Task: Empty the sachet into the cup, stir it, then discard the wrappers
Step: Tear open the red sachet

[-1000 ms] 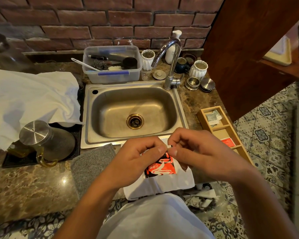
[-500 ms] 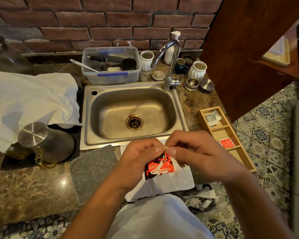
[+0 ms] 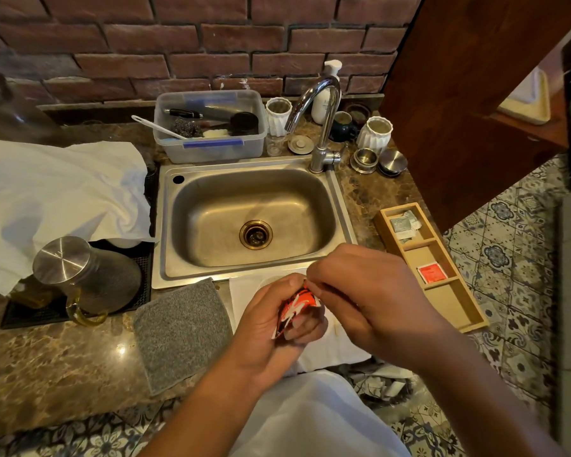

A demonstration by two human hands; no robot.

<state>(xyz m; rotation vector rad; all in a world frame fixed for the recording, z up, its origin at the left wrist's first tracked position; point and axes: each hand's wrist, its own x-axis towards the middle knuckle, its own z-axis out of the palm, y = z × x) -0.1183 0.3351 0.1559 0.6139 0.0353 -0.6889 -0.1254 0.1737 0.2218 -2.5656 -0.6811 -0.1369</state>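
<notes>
Head view, looking down over a stainless steel sink (image 3: pixel 211 268) set in a brown marble counter (image 3: pixel 47 354); all positions taken from that sink.

Left hand (image 3: pixel 271 328), just in front of the sink's near rim: fingers curled round the body of a small red-orange foil sachet with white print (image 3: pixel 296 305), clamping it upright so the top edge stands free. Right hand (image 3: pixel 370 298), beside it toward the sink's right corner: thumb and fingertips pinch the sachet's upper corner. Likely reading: one hand anchors, the other tears, so the step in hand is opening the packet. Whether the tear has begun is hidden by the fingers.

Both hands work over a white folded cloth (image 3: pixel 244 291) that lies against the sink's front edge; a pale round shape shows under them, possibly the cup's rim, but I cannot tell. Holding the sachet there would let spilled powder fall on the cloth.

Grey woven mat (image 3: pixel 182 334) in front of the sink's left corner. Light wooden divided tray (image 3: pixel 455 301) right of the sink holds another red sachet (image 3: pixel 431 272) in its middle compartment. Emptying, stirring, discarding all remain.
</notes>
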